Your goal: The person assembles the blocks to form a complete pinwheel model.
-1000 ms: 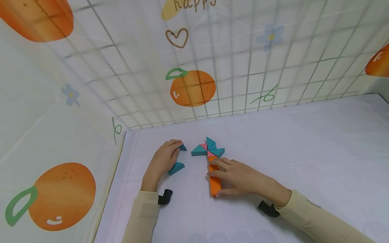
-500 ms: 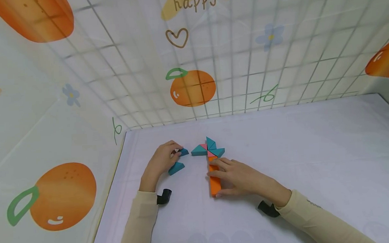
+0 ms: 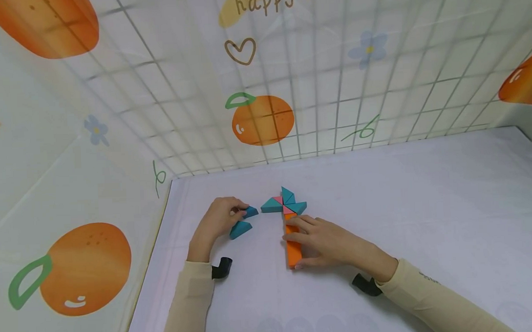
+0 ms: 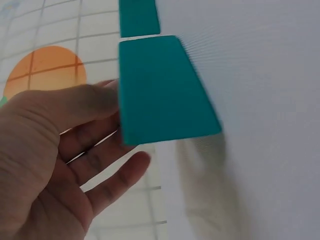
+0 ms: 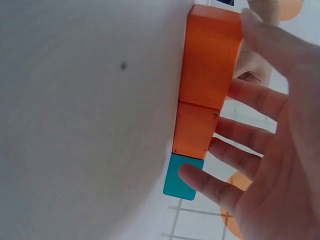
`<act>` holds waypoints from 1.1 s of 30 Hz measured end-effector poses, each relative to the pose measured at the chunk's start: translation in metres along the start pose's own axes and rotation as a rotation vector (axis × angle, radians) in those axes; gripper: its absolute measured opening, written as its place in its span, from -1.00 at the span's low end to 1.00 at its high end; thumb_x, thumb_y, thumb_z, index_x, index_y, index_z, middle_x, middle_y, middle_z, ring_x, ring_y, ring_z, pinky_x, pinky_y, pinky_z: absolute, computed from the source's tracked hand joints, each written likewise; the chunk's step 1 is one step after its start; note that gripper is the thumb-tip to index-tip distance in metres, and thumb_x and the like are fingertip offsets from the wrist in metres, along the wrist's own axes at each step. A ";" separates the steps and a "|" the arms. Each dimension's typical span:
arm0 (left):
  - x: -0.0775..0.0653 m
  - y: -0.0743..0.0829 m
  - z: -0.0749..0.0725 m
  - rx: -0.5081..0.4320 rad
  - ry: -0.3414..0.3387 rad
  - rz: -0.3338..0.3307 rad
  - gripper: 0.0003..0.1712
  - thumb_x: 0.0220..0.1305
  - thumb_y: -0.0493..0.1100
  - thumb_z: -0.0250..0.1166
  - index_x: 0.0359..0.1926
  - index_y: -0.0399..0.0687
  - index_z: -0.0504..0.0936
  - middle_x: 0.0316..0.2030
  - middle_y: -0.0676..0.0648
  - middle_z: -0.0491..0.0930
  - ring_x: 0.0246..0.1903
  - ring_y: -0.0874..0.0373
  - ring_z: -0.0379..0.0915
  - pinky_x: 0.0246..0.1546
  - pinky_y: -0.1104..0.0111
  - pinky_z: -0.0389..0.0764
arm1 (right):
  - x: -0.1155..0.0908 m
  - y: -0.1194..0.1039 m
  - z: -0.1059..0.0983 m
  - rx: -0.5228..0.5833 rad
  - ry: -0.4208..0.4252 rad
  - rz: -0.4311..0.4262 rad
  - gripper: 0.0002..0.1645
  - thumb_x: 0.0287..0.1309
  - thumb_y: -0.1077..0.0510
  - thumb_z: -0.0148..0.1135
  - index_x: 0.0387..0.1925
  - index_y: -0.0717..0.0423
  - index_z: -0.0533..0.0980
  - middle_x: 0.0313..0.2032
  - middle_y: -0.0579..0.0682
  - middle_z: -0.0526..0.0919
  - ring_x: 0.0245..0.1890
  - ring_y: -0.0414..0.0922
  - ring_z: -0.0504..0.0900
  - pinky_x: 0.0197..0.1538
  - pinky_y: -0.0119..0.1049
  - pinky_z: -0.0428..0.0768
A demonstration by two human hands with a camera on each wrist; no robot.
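In the head view my left hand (image 3: pixel 217 219) pinches a teal wedge-shaped block (image 3: pixel 251 212) between thumb and fingers. A second teal block (image 3: pixel 241 229) lies just below those fingers. The left wrist view has a large teal block (image 4: pixel 165 92) in front of the fingertips, hiding them partly; which of the two it is, I cannot tell. My right hand (image 3: pixel 327 239) rests along a column of orange blocks (image 3: pixel 294 253), thumb at the near end, fingers fairly straight. Beyond it, teal triangular blocks (image 3: pixel 272 207) and pink ones (image 3: pixel 287 210) form a pinwheel shape.
A white tabletop (image 3: pixel 403 195) lies beneath everything. Patterned sheets (image 3: pixel 320 86) with orange and grid prints rise at the back and left. Each wrist carries a black camera mount (image 3: pixel 222 268), close to the table.
My left hand has drawn slightly back and to the left. The teal block at its fingertips came into fuller view and shifted a little nearer. The right hand stays on the orange blocks.
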State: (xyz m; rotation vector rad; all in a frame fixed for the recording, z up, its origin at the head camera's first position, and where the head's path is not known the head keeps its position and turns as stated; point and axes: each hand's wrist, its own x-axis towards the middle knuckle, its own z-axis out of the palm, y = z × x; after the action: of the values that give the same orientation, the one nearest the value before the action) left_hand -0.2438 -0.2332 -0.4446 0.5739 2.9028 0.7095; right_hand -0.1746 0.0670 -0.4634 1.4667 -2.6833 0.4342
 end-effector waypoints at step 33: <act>0.001 0.035 0.015 0.037 -0.033 0.054 -0.90 0.19 -0.15 0.41 -0.26 -0.02 0.74 -0.38 0.08 0.74 -0.36 0.27 0.62 -0.21 0.33 0.66 | 0.000 -0.001 -0.001 0.009 -0.012 0.022 -0.25 0.10 -0.44 0.22 0.21 -0.14 0.50 0.29 0.02 0.39 0.25 -0.01 0.40 0.25 -0.12 0.52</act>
State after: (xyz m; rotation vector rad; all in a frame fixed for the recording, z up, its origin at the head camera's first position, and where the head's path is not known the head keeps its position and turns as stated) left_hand -0.2301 -0.1978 -0.4417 0.6638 2.8862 0.6471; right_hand -0.1742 0.0670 -0.4625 1.4477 -2.7126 0.4407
